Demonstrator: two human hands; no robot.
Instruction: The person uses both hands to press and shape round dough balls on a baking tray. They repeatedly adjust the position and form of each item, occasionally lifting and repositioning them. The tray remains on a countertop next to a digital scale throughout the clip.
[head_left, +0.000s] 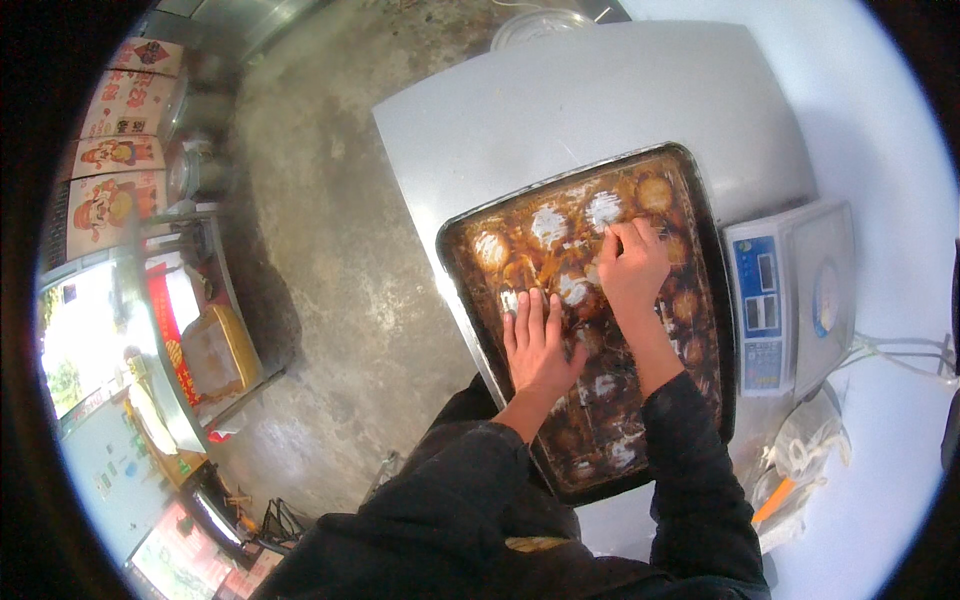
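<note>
A dark, rectangular baking tray lies tilted in view on a metal work surface. Brown baked-on residue covers its bottom, broken by several round pale or shiny patches. My left hand rests palm down over the tray's left half, fingers slightly spread and holding nothing. Over the upper right part, my right hand has its fingers curled and pinched together by a shiny round patch. Whether something small sits between those fingertips cannot be made out.
A digital scale stands close by the tray's right edge. Beyond the tray extends the metal tabletop. Plastic bags with an orange item lie at lower right. Shelving with a tan tray and printed boxes line the left, across the concrete floor.
</note>
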